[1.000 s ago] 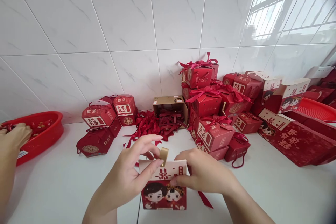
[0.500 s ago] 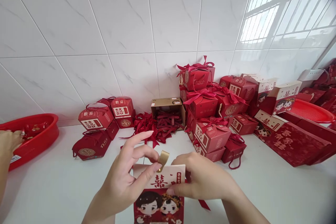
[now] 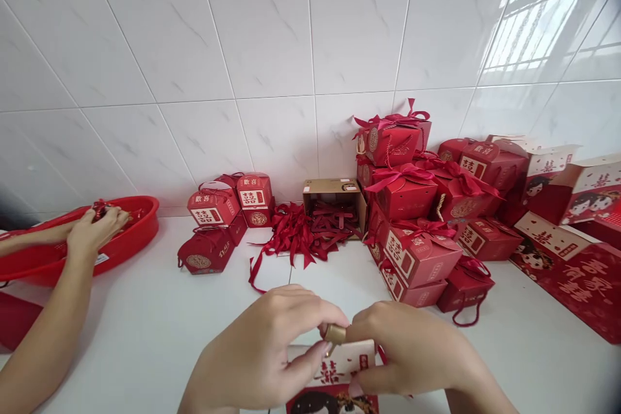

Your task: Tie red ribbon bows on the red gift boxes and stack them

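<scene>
Low in the head view, a red and cream gift bag (image 3: 337, 369) with a double-happiness character and a cartoon couple stands partly cut off by the bottom edge. My left hand (image 3: 266, 349) pinches a curled gold ribbon (image 3: 334, 334) between thumb and forefinger at the bag's top edge. Closed on the top right corner of the same bag is my right hand (image 3: 407, 349), thumb in front and fingers behind. A bit of red ribbon shows beside that corner; the bag's back is hidden.
Red ribbons (image 3: 298, 233) spill beside an open cardboard box (image 3: 361, 197). Stacked red gift boxes (image 3: 407, 194) stand at centre right, with more boxes (image 3: 213, 207) on the left. Larger bags (image 3: 572, 265) lie far right. Another person's hands (image 3: 99, 226) work over a red basin (image 3: 140, 239).
My view has turned left, so things sit further right. My left fingers have curled down over the gold ribbon. The other person's arms have come further into view at the basin.
</scene>
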{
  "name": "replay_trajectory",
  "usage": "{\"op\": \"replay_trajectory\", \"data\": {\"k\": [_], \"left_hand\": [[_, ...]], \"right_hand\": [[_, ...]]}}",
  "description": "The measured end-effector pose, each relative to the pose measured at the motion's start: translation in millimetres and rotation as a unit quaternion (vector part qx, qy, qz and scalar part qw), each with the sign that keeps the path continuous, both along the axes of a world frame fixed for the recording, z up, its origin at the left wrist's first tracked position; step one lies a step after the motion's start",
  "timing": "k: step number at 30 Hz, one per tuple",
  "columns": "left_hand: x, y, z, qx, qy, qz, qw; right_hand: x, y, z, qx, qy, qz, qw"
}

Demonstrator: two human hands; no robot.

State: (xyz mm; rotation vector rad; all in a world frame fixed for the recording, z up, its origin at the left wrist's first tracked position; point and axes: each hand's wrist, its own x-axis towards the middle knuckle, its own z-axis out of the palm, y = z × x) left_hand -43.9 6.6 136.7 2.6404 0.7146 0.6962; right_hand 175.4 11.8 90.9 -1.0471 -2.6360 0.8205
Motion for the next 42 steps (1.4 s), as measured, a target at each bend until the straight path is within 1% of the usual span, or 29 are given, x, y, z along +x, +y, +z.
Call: {"op": "replay_trajectory", "data": {"k": [3,7,9,12,15,19,22,24,26,28,30,31,33,35,36,37,39,40,41,42], "left_hand": [[-3.5,6.2,-4.1,0.0,-0.004,0.041,0.999],[-10.5,15.9,-11.6,0.015,-0.068,0.091,0.993],[-11.8,19.6,-15.0,0.024,-0.104,0.086,0.991],[-9.5,23.2,-18.6,0.043,-0.137,0.046,0.989],[-4.9,26.3,-20.2,0.066,-0.147,0.028,0.986],[-0.4,31.6,-19.5,0.104,-0.161,0.056,0.98],[0.6,34.9,-19.3,0.125,-0.186,0.073,0.972],[0.1,35.7,-20.7,0.12,-0.212,0.081,0.966],[-1.4,34.1,-22.7,0.108,-0.237,0.095,0.961],[-3.3,29.2,-23.8,0.09,-0.237,0.112,0.961],[-5.4,21.5,-22.5,0.055,-0.241,0.125,0.961],[-6.3,17.3,-20.9,0.031,-0.254,0.129,0.958],[-8.0,10.3,-16.2,-0.025,-0.294,0.126,0.947],[-9.2,7.5,-11.1,-0.064,-0.311,0.105,0.942],[-9.5,7.9,-9.2,-0.068,-0.299,0.089,0.948],[-9.4,9.3,-8.1,-0.063,-0.272,0.076,0.957],[-7.7,13.6,-8.7,-0.028,-0.197,0.067,0.978],[-6.0,15.9,-10.3,-0.003,-0.165,0.073,0.984],[-3.9,18.0,-12.7,0.024,-0.145,0.085,0.985],[-1.3,19.8,-15.4,0.053,-0.144,0.104,0.983]], "right_hand": [[-0.1,0.7,1.9,-0.009,-0.004,-0.004,1.0],[-3.2,0.1,7.6,0.037,0.021,-0.061,0.997],[-6.2,-0.8,11.6,0.058,0.054,-0.09,0.993],[-10.5,-1.6,16.4,0.057,0.149,-0.107,0.981],[-12.3,-0.8,17.3,0.024,0.256,-0.081,0.963],[-10.2,1.3,15.3,-0.007,0.35,-0.045,0.936],[-8.8,1.2,16.1,-0.009,0.358,-0.037,0.933],[-9.7,1.1,16.6,-0.001,0.341,-0.061,0.938],[-12.1,2.4,15.2,0.002,0.339,-0.096,0.936],[-15.0,4.9,11.6,-0.012,0.372,-0.127,0.919],[-16.7,7.2,7.2,-0.03,0.441,-0.142,0.886],[-16.7,7.8,5.4,-0.027,0.475,-0.144,0.867],[-15.3,7.7,3.7,0.01,0.521,-0.136,0.843],[-13.0,6.4,4.1,0.057,0.531,-0.113,0.838],[-12.2,5.8,4.5,0.07,0.533,-0.098,0.837],[-11.9,5.5,4.7,0.074,0.537,-0.083,0.836],[-13.1,6.2,3.7,0.073,0.549,-0.063,0.83],[-14.5,7.4,2.4,0.076,0.555,-0.071,0.825],[-16.1,9.0,1.0,0.086,0.563,-0.099,0.816],[-17.6,10.8,-0.4,0.107,0.571,-0.145,0.801]]}}
